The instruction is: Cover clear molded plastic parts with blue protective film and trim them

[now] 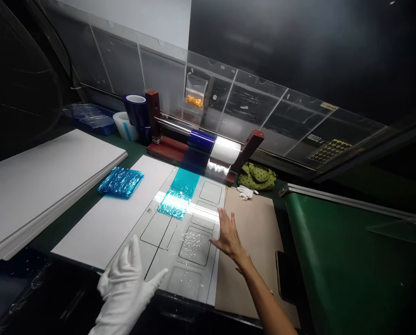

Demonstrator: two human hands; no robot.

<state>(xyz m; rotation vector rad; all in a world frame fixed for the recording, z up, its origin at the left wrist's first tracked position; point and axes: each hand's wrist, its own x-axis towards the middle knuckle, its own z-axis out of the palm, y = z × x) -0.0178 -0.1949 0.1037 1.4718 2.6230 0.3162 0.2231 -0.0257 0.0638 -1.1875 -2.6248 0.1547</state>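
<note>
Translucent blue film strip (183,190) partly covers the clear flat outlined sheet (169,260); the remainder shows no blue. White-gloved left hand (126,277): thumb spread. Bare right hand (229,236): fingers spread.

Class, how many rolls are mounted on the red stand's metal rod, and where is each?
2: a blue roll mid-rod, and a white roll beside it, next to the right post. None appears hidden.

A glossy, clear-looking flat sheet marked with black rounded-rectangle outlines (177,231) lies flat, partly over white board (99,232). On its far half rests a translucent turquoise plastic film strip (179,195), wrinkled at its near end, smoother farther up.
</note>
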